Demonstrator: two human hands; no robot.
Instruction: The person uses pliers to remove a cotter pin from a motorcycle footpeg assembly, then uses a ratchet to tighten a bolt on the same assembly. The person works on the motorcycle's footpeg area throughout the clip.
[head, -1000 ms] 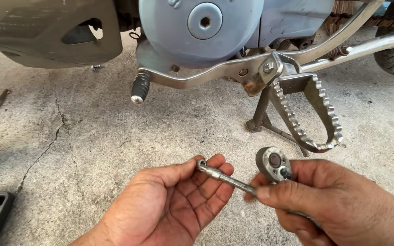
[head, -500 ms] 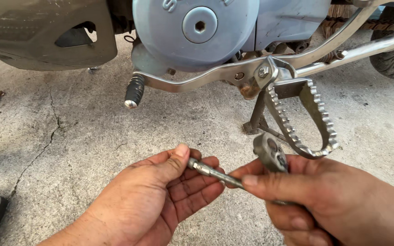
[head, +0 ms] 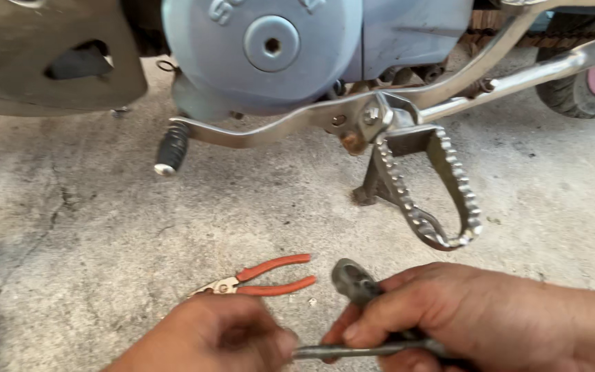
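My right hand grips a grey ratchet wrench, whose round head sticks up past my fingers. A thin metal extension bar runs leftward from that hand into my left hand, whose fingers are closed around the bar's end. Both hands sit low in the head view, above the concrete floor. Red-handled pliers lie on the floor just beyond my left hand.
A motorcycle stands ahead: blue-grey engine cover, gear lever with black rubber tip, toothed metal footpeg, side stand and rear wheel at right. Cracked concrete floor lies around.
My hands have dropped lower in the view and my left hand has turned over and closed on the bar. The camera shifted, revealing the pliers on the floor.
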